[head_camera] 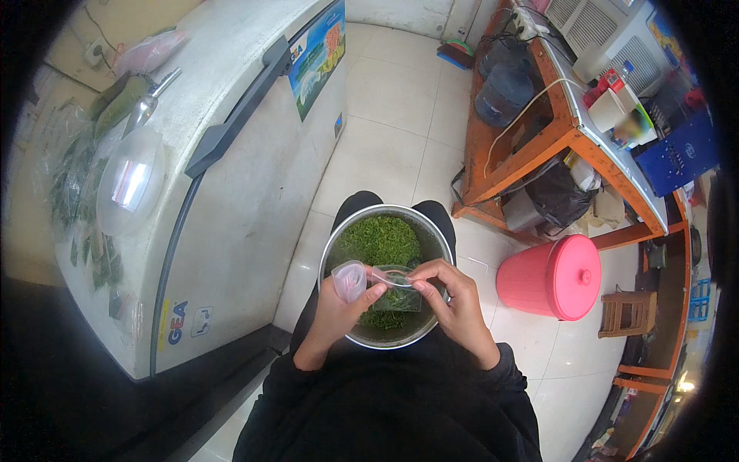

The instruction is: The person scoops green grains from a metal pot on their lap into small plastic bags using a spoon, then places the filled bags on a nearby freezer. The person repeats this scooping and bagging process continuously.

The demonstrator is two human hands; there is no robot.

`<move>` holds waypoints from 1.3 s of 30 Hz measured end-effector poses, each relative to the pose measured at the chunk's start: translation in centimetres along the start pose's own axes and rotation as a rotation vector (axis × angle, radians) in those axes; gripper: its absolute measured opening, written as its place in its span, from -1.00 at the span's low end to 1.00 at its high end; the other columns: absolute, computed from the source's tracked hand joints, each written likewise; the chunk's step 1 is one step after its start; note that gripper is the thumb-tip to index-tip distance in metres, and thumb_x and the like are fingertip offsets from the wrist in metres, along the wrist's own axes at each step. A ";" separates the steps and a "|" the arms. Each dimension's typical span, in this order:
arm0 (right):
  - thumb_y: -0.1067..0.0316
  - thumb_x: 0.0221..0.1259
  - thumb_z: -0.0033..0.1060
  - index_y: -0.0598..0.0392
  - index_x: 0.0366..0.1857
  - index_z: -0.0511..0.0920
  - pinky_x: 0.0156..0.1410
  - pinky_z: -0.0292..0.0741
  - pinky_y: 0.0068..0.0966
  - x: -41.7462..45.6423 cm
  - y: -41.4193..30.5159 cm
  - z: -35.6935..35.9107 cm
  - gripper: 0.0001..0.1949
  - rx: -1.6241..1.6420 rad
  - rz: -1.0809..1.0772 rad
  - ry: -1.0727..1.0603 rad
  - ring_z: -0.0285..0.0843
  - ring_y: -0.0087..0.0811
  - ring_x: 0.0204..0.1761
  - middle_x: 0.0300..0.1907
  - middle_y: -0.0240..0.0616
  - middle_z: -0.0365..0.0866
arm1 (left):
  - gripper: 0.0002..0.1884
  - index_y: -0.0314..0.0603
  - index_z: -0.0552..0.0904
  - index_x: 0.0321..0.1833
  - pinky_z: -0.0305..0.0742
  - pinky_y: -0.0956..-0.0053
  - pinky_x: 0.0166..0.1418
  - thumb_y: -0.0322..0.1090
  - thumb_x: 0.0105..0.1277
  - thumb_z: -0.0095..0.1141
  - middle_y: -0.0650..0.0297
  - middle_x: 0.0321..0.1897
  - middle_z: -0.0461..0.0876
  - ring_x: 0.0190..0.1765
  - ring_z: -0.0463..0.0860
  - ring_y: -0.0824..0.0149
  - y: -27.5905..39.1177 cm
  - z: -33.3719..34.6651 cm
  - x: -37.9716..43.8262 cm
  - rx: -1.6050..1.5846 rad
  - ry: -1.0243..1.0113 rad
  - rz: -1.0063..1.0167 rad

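A round metal pot (333,245) rests at my lap, with finely chopped green leaves (381,237) inside. Above it, my left hand (346,306) holds a translucent plastic scoop or rolled plastic piece (350,281) and one side of a small clear plastic bag (398,300). The fingers of my right hand (453,294) pinch the other side of the bag's rim. The bag's mouth is parted, and its clear body hangs over the greens. Whether anything lies inside the bag cannot be told.
At the left stands a white chest freezer (248,231), bearing an oval translucent container (131,179), a metal scoop (144,107) and bagged leaves (86,196). To the right are a pink lidded bin (531,280), a brown plastic stool (628,315) and an orange-framed table (519,164).
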State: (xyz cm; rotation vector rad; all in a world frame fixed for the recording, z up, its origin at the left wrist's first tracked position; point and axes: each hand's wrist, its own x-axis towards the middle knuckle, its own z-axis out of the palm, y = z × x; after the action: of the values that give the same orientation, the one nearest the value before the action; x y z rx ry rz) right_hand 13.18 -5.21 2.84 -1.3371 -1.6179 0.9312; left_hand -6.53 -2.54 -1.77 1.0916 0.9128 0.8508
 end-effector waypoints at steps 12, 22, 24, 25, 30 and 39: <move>0.56 0.24 0.17 0.24 -0.12 0.58 -0.05 0.61 -0.53 0.1 -0.7 1.6 -0.84 0.087 0.019 0.177 0.72 -0.36 -0.15 -0.18 -0.14 0.68 | -0.78 -0.30 0.63 -0.15 0.50 0.58 -0.09 -0.36 0.22 0.33 0.25 -0.32 0.71 -0.26 0.61 0.53 -0.3 1.3 -0.3 0.124 0.038 0.153; 0.53 0.29 0.14 0.24 -0.04 0.52 -0.09 0.62 -0.54 0.3 -0.6 0.6 -0.80 0.194 0.056 0.135 0.72 -0.39 -0.18 -0.23 -0.16 0.70 | -0.90 -0.28 0.60 -0.17 0.50 0.60 -0.14 -0.43 0.33 0.17 0.22 -0.33 0.73 -0.26 0.64 0.53 1.1 0.9 -0.5 0.082 0.041 0.127; 0.52 0.28 0.15 0.23 0.01 0.48 -0.07 0.62 -0.52 0.3 -0.5 0.5 -0.76 0.234 0.072 0.118 0.72 -0.39 -0.18 -0.23 -0.16 0.70 | -0.92 -0.27 0.59 -0.18 0.51 0.58 -0.14 -0.46 0.32 0.14 0.20 -0.31 0.72 -0.25 0.65 0.50 1.0 0.7 -0.6 0.164 0.047 0.129; 0.53 0.27 0.17 0.21 0.04 0.46 -0.05 0.62 -0.50 0.3 -0.4 0.6 -0.72 0.262 0.091 0.114 0.71 -0.38 -0.17 -0.23 -0.16 0.70 | -0.92 -0.27 0.59 -0.18 0.51 0.56 -0.14 -0.49 0.30 0.14 0.19 -0.30 0.72 -0.25 0.66 0.47 1.0 0.8 -0.7 0.194 0.059 0.132; 0.61 0.11 0.30 0.19 0.17 0.30 0.12 0.52 -0.47 0.9 -1.3 1.1 -0.48 0.409 0.119 -0.074 0.64 -0.41 -0.07 -0.26 -0.19 0.66 | -0.72 -0.26 0.59 -0.17 0.53 0.40 -0.08 -0.64 0.03 0.11 0.14 -0.26 0.67 -0.18 0.69 0.19 -0.2 0.6 -1.0 0.424 0.093 0.474; 0.69 0.04 0.27 0.15 0.02 0.25 0.34 0.42 -0.27 -0.1 -1.1 1.9 -0.51 0.426 0.035 0.012 0.64 -0.45 -0.17 -0.33 -0.26 0.60 | -0.66 -0.25 0.60 -0.14 0.48 0.30 -0.16 -0.50 -0.06 0.27 0.16 -0.28 0.63 -0.24 0.62 0.10 0.1 0.5 -1.1 0.534 0.006 0.783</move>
State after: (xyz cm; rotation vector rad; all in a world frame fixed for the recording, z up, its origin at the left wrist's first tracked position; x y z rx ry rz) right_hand 11.06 -5.59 3.12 -1.0729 -1.2955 1.2072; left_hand -6.54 -3.67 -1.41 1.9790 0.7247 1.2761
